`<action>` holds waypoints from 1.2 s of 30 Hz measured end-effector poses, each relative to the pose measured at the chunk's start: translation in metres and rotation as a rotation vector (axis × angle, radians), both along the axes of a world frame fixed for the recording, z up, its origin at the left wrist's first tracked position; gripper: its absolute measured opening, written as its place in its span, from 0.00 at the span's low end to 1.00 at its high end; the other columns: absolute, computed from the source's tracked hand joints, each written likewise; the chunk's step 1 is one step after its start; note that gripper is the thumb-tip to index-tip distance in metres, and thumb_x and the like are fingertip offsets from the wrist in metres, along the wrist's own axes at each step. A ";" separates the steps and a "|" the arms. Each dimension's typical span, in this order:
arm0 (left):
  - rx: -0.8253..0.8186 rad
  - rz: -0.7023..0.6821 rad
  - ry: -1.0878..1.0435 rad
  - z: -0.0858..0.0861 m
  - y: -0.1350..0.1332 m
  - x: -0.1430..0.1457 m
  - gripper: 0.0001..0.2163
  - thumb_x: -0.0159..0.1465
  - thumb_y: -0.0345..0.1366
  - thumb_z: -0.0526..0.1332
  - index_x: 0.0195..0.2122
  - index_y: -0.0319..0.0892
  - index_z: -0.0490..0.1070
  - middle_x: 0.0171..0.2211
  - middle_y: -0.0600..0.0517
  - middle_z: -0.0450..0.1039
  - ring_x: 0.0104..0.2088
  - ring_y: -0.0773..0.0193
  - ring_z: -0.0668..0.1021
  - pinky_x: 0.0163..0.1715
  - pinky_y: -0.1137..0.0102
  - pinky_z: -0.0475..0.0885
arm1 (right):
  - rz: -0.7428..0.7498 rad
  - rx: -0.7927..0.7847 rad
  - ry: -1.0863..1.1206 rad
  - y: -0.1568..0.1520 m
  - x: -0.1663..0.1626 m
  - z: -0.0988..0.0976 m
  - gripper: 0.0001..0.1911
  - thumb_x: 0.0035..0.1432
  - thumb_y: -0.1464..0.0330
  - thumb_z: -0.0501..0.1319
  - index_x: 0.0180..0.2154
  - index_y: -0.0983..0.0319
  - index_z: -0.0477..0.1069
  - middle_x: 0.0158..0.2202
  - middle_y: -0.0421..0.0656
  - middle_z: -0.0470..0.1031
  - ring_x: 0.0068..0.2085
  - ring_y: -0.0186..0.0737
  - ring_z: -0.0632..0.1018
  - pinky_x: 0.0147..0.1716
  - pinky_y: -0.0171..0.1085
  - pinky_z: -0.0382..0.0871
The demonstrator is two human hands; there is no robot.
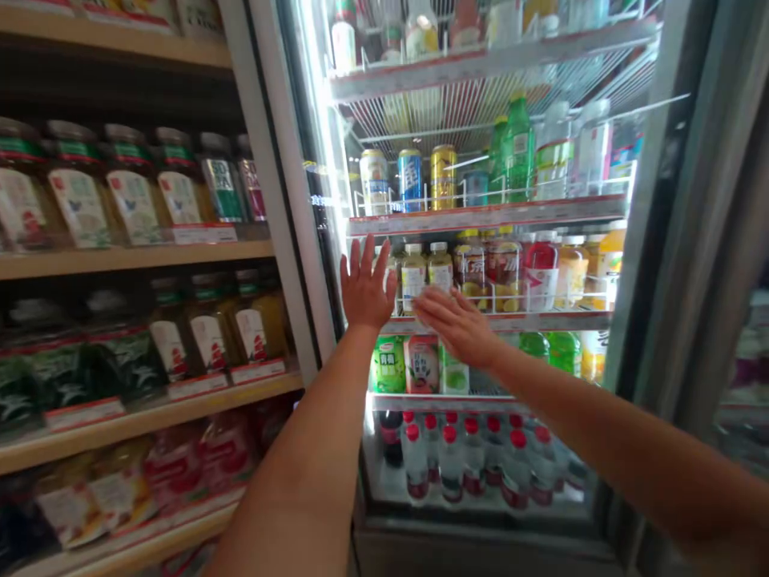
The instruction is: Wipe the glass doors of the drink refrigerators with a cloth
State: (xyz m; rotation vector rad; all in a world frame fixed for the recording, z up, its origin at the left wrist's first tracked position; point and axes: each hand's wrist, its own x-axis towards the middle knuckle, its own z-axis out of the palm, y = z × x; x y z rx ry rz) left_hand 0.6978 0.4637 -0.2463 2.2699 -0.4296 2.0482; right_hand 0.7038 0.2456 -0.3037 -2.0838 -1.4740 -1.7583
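Note:
My left hand [366,290] is raised in front of a lit drinks fridge with its fingers spread, holding nothing. It covers the left end of the middle shelf, near small bottles with pale labels [413,280]. My right hand [452,320] stretches in from the right, flat, fingers straight and nothing in it. Behind it is the wire shelf edge [553,322], with boxed drinks [421,365] just below. Whether either hand touches anything cannot be made out.
Cans [410,180] and green bottles [518,148] stand one shelf up. Red-capped water bottles [449,457] fill the fridge floor. To the left, wooden shelves [138,258] hold bottled juices. A metal door frame [673,336] borders the fridge on the right.

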 end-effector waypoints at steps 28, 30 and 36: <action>-0.035 0.027 0.060 -0.001 -0.002 -0.003 0.24 0.72 0.40 0.47 0.69 0.47 0.56 0.72 0.52 0.48 0.73 0.59 0.44 0.72 0.53 0.41 | 0.011 0.233 0.041 0.000 0.002 0.022 0.31 0.68 0.75 0.52 0.69 0.52 0.55 0.66 0.41 0.65 0.69 0.43 0.61 0.71 0.53 0.48; -0.036 0.039 0.066 -0.001 -0.003 -0.004 0.24 0.72 0.39 0.47 0.69 0.47 0.56 0.72 0.52 0.49 0.73 0.59 0.45 0.72 0.54 0.41 | 0.019 0.320 0.049 0.005 0.003 0.021 0.31 0.68 0.75 0.51 0.69 0.53 0.54 0.66 0.43 0.65 0.70 0.45 0.60 0.70 0.54 0.50; -0.018 0.063 0.068 -0.001 0.000 -0.003 0.24 0.73 0.40 0.46 0.69 0.46 0.56 0.72 0.50 0.49 0.73 0.58 0.45 0.72 0.53 0.42 | 0.151 -0.177 0.059 0.022 0.001 -0.022 0.27 0.67 0.76 0.53 0.66 0.57 0.61 0.63 0.43 0.70 0.68 0.41 0.63 0.68 0.50 0.58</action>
